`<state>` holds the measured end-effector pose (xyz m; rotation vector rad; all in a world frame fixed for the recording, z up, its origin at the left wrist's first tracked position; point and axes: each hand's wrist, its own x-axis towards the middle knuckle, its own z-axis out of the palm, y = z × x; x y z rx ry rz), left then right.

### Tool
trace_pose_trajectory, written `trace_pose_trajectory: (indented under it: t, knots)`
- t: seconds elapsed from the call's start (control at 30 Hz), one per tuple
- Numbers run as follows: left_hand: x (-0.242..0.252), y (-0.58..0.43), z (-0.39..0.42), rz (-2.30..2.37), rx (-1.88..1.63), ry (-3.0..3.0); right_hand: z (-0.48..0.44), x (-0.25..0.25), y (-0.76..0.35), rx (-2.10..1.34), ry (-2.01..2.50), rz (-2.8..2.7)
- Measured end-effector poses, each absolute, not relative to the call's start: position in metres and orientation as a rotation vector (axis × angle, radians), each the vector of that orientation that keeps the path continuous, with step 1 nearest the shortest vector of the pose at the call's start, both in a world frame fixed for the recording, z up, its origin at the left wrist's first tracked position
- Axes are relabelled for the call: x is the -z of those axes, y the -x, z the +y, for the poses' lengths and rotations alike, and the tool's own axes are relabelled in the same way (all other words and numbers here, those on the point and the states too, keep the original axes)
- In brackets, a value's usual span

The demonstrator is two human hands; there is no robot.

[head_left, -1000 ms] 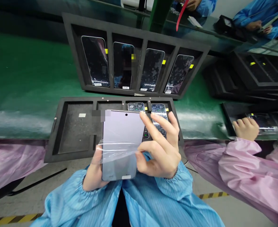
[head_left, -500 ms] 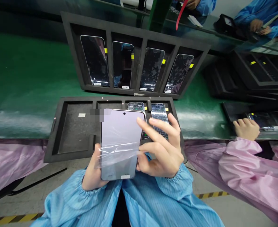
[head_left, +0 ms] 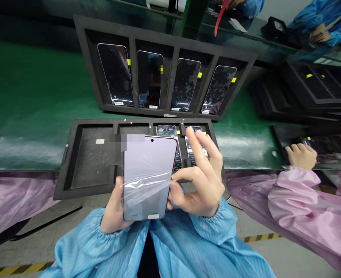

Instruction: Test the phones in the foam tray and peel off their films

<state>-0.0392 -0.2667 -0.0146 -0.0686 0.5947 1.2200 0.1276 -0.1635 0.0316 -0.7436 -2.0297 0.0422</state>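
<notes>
My left hand [head_left: 115, 208] grips a phone [head_left: 149, 166] from below and behind, its pale screen facing me with a camera hole near the top. A clear protective film [head_left: 147, 185] lies partly lifted across the lower half of the screen. My right hand [head_left: 198, 181] pinches the film's right edge between thumb and forefinger, the other fingers raised. Both sleeves are blue. Just beyond the phone sits a dark foam tray [head_left: 72, 170] with two phone parts [head_left: 167, 131] in its right slots.
A second dark tray [head_left: 106, 27] on the green conveyor belt [head_left: 28, 100] holds several dark phone screens with yellow tabs. At right, another person's hand [head_left: 302, 156] in a pink sleeve rests on a further tray [head_left: 283, 131]. More trays are stacked at the far right.
My right hand's fingers have curled in from stretched out to a pinch on the film's right edge. The film's lifted edge has tilted. The phone has shifted slightly left.
</notes>
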Motion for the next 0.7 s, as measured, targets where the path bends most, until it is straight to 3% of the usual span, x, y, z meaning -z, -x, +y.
trace_pose_trajectory:
  t: [0.7]
  knots:
    - [-0.001,0.022,-0.249,0.482,-1.126,-0.093,-0.167,-0.029,-0.126,-0.051,0.57,-1.864]
